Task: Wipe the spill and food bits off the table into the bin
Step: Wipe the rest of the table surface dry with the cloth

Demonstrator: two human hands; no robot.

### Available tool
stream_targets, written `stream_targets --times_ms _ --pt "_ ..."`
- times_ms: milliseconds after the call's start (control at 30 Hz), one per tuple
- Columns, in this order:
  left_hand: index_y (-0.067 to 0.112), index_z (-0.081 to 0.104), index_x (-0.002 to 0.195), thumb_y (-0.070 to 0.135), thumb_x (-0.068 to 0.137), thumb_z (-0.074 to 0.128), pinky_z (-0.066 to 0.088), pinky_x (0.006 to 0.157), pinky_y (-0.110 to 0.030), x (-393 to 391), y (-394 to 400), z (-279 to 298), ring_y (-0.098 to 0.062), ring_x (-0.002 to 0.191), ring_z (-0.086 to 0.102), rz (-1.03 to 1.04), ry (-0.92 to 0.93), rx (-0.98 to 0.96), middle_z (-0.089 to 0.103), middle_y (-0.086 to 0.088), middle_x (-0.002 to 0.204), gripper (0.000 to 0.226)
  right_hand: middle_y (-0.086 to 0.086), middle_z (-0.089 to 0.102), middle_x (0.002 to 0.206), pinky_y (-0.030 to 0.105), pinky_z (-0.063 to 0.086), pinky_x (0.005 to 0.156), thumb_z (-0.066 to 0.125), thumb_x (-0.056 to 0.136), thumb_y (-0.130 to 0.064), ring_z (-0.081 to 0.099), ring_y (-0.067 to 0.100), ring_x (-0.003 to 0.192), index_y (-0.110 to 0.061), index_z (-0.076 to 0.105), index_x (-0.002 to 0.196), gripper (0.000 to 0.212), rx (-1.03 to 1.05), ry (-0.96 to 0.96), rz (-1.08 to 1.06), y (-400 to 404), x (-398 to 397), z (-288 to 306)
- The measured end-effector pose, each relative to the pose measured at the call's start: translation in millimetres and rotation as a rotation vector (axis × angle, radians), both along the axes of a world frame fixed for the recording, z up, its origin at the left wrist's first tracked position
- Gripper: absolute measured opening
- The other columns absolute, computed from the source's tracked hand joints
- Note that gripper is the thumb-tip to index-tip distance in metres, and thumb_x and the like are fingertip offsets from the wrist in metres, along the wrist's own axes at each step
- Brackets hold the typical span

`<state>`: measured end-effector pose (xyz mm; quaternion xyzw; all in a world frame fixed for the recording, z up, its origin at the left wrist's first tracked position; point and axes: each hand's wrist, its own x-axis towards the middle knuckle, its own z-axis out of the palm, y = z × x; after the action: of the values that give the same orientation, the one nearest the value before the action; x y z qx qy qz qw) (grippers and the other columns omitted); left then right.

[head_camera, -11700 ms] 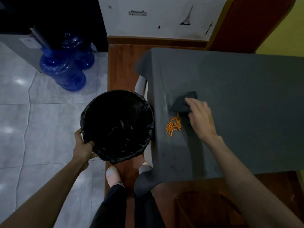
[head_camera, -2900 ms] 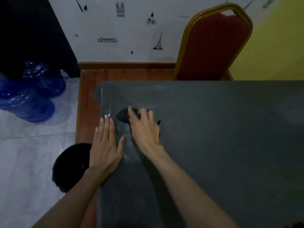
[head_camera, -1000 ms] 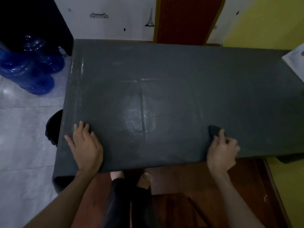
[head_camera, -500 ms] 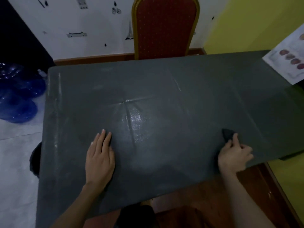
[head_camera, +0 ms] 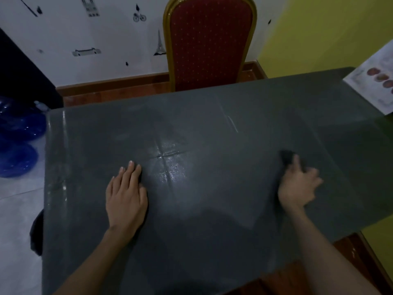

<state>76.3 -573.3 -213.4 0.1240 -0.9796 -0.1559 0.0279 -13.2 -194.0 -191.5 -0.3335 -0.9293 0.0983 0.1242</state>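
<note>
A dark grey table [head_camera: 212,128] fills the view, with a wet sheen [head_camera: 170,167] near its middle creases. My left hand [head_camera: 126,194] lies flat on the table, fingers together, holding nothing. My right hand [head_camera: 297,184] presses a dark cloth [head_camera: 286,157] onto the table's right part; the cloth shows only beyond my fingertips. A sliver of the black bin [head_camera: 36,233] peeks out past the table's left edge, on the floor. No food bits are visible on the table.
A red chair with a gold frame [head_camera: 209,41] stands at the table's far side. Blue water jugs [head_camera: 19,141] sit on the floor at left. A printed sheet [head_camera: 374,86] lies at the table's far right corner. Yellow wall at right.
My right hand has moved the cloth a little farther up and onto the table. My left hand has stayed flat. The view has shifted slightly closer.
</note>
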Motion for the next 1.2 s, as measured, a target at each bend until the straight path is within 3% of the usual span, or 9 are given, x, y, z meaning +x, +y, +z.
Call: stream_targets --times_ms 100,200,300,367,567,700,833,1067,1200 --pt "0.012 0.057 0.13 0.024 0.093 0.03 0.013 0.12 -0.047 -17 2 9 -0.029 0.136 0.043 0.025 0.093 0.002 0.053 -0.007 0.143 0.048 0.022 0.047 0.121 0.051 0.049 0.08 0.047 0.098 -0.03 0.045 0.042 0.112 -0.024 0.053 0.129 0.033 -0.076 0.068 -0.193 -47 -35 0" --pt "0.011 0.046 0.141 0.021 0.098 0.03 0.0 0.123 -0.037 -54 4 12 -0.025 0.147 0.026 0.07 0.168 0.1 0.04 -0.007 0.154 0.047 0.004 0.058 0.089 0.039 0.052 0.06 0.058 0.09 -0.031 0.056 0.019 0.079 -0.027 0.063 0.111 0.022 -0.072 0.096 0.473 -171 -61 7" --pt "0.011 0.022 0.154 0.032 0.101 0.02 -0.004 0.122 -0.036 -88 3 1 -0.02 0.152 0.003 0.038 0.081 0.142 0.014 -0.005 0.164 0.057 0.006 0.06 0.095 0.033 0.048 0.05 0.076 0.075 -0.026 0.055 0.027 0.084 -0.028 0.062 0.123 0.05 0.181 0.006 1.105 -232 -60 -4" --pt "0.011 0.016 0.156 0.039 0.1 0.014 -0.003 0.122 -0.037 -95 -3 -9 -0.02 0.152 -0.002 0.013 0.024 0.075 0.005 -0.003 0.165 0.062 0.005 0.058 0.101 0.033 0.049 0.052 0.075 0.077 -0.026 0.054 0.029 0.088 -0.035 0.055 0.131 0.058 0.237 0.022 1.044 -187 -80 -12" --pt "0.008 0.031 0.151 0.034 0.1 0.022 0.011 0.121 -0.041 -94 0 -14 -0.027 0.15 0.015 0.055 0.042 -0.001 0.022 -0.008 0.162 0.057 0.023 0.043 0.124 0.053 0.046 0.082 0.044 0.1 -0.031 0.04 0.046 0.117 -0.024 0.049 0.135 0.036 0.005 0.021 -0.056 -23 -121 -2" --pt "0.005 0.048 0.135 0.032 0.099 0.027 0.021 0.118 -0.045 -115 7 -6 -0.031 0.143 0.03 0.178 0.07 0.085 0.04 -0.013 0.152 0.05 0.011 0.054 0.114 0.043 0.05 0.071 0.054 0.094 -0.034 0.049 0.032 0.104 -0.03 0.053 0.127 0.033 0.017 0.093 0.568 -159 -151 7" --pt "0.009 0.024 0.153 0.038 0.1 0.018 0.0 0.123 -0.038 -117 9 -12 -0.018 0.152 0.006 0.164 0.048 0.047 0.013 -0.004 0.164 0.06 0.006 0.059 0.101 0.035 0.051 0.052 0.066 0.087 -0.036 0.054 0.029 0.089 -0.031 0.061 0.125 0.038 0.152 0.08 1.318 -246 -150 -6" --pt "0.01 0.021 0.154 0.038 0.101 0.017 0.005 0.123 -0.042 -116 13 -15 -0.019 0.152 0.006 0.167 0.02 -0.012 0.012 -0.003 0.164 0.06 0.019 0.047 0.123 0.049 0.052 0.077 0.048 0.099 -0.03 0.042 0.039 0.115 -0.023 0.051 0.134 0.036 -0.031 0.042 0.151 -117 -214 -11" --pt "0.009 0.027 0.152 0.039 0.1 0.021 0.009 0.122 -0.043 -117 10 -14 -0.02 0.151 0.01 0.179 0.025 0.013 0.018 -0.004 0.163 0.061 0.007 0.061 0.107 0.044 0.054 0.073 0.056 0.091 -0.042 0.056 0.028 0.099 -0.027 0.065 0.113 0.028 -0.206 0.101 0.691 -233 -210 -1"
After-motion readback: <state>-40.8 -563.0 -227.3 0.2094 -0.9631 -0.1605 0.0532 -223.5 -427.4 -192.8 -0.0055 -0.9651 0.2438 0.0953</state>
